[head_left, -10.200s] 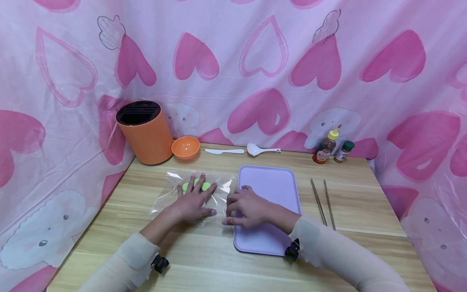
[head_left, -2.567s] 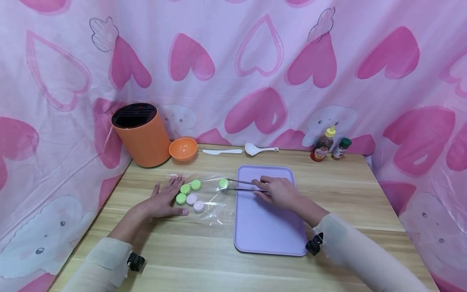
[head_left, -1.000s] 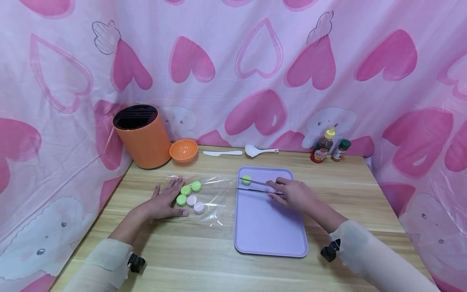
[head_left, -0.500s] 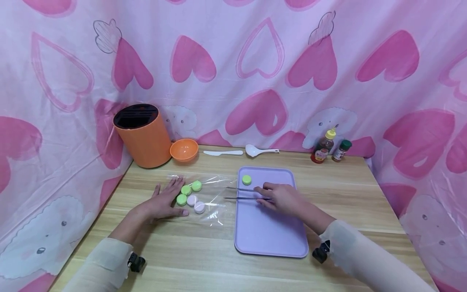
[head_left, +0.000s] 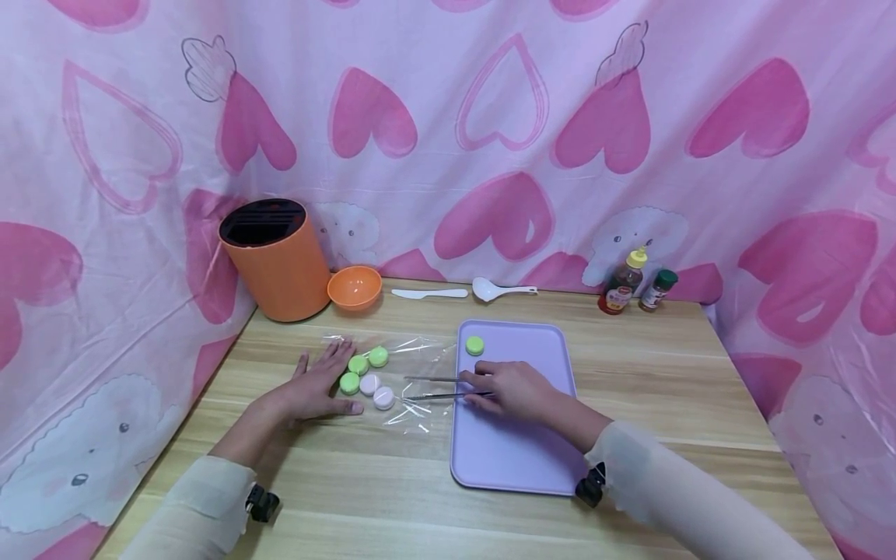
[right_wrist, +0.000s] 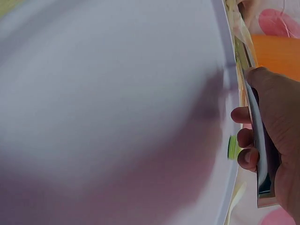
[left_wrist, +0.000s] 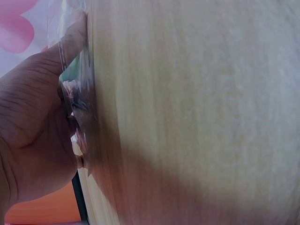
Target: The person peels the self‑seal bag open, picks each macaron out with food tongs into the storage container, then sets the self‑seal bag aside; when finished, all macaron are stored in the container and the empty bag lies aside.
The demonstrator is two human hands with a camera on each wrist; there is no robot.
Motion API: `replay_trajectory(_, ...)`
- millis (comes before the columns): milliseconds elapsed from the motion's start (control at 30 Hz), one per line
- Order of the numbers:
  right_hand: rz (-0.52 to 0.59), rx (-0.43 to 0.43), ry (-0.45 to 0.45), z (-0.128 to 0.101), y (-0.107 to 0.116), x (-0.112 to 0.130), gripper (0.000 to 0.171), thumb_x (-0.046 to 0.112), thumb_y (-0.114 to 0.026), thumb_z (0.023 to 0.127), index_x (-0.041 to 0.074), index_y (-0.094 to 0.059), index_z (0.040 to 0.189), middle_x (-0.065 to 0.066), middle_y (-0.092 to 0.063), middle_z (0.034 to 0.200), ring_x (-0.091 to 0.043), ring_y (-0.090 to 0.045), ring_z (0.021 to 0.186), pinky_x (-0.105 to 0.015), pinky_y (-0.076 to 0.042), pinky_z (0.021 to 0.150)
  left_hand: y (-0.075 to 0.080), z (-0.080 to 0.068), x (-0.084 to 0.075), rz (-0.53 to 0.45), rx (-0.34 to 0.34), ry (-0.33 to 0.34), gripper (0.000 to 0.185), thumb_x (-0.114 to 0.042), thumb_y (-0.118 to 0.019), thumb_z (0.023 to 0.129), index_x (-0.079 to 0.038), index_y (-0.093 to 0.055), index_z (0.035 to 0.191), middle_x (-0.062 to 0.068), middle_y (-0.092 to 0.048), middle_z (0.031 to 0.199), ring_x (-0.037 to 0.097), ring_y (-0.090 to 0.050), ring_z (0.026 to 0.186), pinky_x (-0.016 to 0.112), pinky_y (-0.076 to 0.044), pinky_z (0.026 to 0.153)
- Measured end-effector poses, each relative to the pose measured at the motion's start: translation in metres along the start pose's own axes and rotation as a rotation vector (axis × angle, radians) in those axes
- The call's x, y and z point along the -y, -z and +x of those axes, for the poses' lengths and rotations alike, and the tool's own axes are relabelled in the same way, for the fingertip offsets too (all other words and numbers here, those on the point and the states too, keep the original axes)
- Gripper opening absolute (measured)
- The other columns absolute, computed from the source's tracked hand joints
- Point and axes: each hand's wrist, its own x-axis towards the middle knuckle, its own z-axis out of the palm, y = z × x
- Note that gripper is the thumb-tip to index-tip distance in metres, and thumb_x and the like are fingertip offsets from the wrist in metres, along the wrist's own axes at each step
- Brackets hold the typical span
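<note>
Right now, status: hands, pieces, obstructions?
Left hand on clear plastic, right hand holding tongs. Green piece on tray, five pieces near left hand. Plastic could snag.

The right hand [right_wrist: 281, 117] occupies the right side of the view and grips the metal tongs [right_wrist: 263, 150], with three fingertips showing along the left side of the metal. A pale lavender tray [right_wrist: 117, 84] fills most of the remaining field, a broad shadow crossing its lower part, and a green disc-shaped piece [right_wrist: 232, 147] sits just inside its rim, near the fingertips. Beyond the hand, an orange object [right_wrist: 276, 55] and pink-patterned fabric [right_wrist: 277, 21] are partly visible.
</note>
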Motion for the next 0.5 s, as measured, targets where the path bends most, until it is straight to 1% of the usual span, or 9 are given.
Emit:
replay_trajectory(167,0.003,-0.001,0.036,0.008,-0.004,0.007,0.035,0.040,-0.075,0.106,0.021,-0.079,0.134,0.006,-0.067,0.098,-0.004,-0.052,0.066,-0.024,-0.049,0.058,-0.001,0.000,-0.001,-0.002,0.003,0.003,0.130,-0.068,-0.081,0.091,-0.015,-0.002,0.179,0.014,0.008,0.188,0.042,0.015,0.173,0.077,0.022,0.129)
replay_trajectory(367,0.005,0.006,0.051,0.013,-0.008,0.012,0.035,0.041,-0.074,0.106,0.021,-0.078,0.135,0.006,-0.067,0.098,-0.004,-0.053,0.065,-0.027,-0.052,0.059,0.000,0.000,-0.001,-0.006,0.000,-0.001,0.129,-0.066,-0.081,0.092,-0.014,-0.001,0.179,0.015,0.008,0.188,0.043,0.015,0.173,0.078,0.021,0.129)
replay_trajectory(500,0.009,-0.010,0.059,0.015,-0.010,0.015,0.035,0.040,-0.075,0.106,0.022,-0.078,0.135,0.006,-0.068,0.101,-0.005,-0.056,0.067,-0.029,-0.054,0.060,0.000,0.000,-0.002,-0.003,-0.002,-0.003,0.129,-0.066,-0.081,0.092,-0.013,-0.002,0.179,0.016,0.007,0.188,0.043,0.015,0.173,0.078,0.020,0.129)
